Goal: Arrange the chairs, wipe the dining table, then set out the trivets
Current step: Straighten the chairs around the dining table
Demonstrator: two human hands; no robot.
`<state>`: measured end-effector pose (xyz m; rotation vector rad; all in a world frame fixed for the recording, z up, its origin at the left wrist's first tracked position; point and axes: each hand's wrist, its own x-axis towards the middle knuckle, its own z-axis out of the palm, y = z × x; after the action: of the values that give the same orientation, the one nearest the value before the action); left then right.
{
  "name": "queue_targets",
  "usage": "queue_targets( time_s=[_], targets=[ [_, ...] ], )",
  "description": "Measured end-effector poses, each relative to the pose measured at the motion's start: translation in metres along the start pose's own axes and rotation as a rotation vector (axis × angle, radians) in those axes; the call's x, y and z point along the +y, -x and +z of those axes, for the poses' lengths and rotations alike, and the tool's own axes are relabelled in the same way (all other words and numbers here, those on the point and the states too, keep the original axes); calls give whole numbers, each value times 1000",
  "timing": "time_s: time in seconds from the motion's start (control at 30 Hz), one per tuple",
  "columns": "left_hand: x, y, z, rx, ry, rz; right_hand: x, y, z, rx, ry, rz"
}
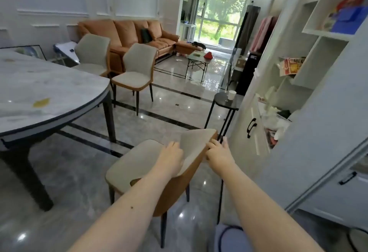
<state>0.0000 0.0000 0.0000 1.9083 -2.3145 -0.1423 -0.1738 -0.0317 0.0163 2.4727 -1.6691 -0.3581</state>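
Note:
A grey chair with an orange shell stands on the floor right below me, its seat facing the marble dining table at the left. My left hand grips the front of its backrest, fingers curled over the cushion's edge. My right hand grips the backrest's right edge from behind. Two matching chairs stand at the table's far side. The tabletop carries a yellowish smear and faint stains. No trivets are in view.
A small black round stool with a white paper cup stands just beyond the held chair. White cabinets and shelves line the right. An orange sofa and a folding coffee table lie farther back across glossy floor.

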Motion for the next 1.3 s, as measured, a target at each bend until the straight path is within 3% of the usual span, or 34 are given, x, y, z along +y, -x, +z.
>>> queue_targets(
  time_s=[0.1,0.23,0.63,0.73,0.9,1.3],
  targets=[
    [-3,-26,17,-78,10,-16,10,-12,10,-161,79,119],
    [-2,-51,41,-148,84,-32,25,-40,33,-162,-28,164],
    [26,-112,102,-426,228,-301,46,-120,84,-115,-125,-158],
    [33,-121,112,-396,285,-403,53,-135,97,-148,-120,-212],
    [34,-129,111,-424,185,-479,43,-157,106,-198,-178,-216],
    [10,-115,110,-362,163,-446,7,-181,108,-266,-83,-172]
  ],
)
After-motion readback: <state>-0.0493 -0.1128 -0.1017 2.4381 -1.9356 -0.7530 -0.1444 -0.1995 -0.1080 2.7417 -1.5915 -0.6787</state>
